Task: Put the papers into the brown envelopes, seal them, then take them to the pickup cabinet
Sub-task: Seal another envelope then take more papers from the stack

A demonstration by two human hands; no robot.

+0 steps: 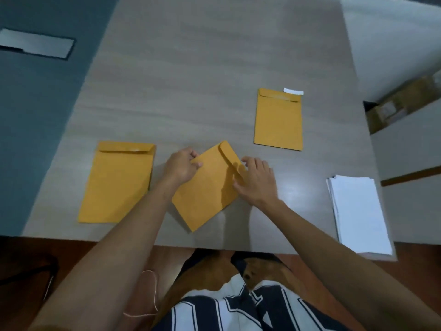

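Lying tilted near the front edge of the surface (214, 56), between both hands: middle envelope (205, 187), flap end pointing up and right. Pinched at its upper left edge by the left hand (181, 167), thumb on top, fingers curled under. Touched near the flap by the right hand (256, 181), fingers loosely spread, gripping nothing. Probably light and thin, bending easily, likely to slide on the smooth top; best held by an edge or corner, flap lifted with a fingertip. Resting flat to the left: second envelope (117, 182). Farther off to the right: third envelope (278, 120), a white strip (293, 91) showing at its top. Stacked at the right edge: white papers (358, 211).
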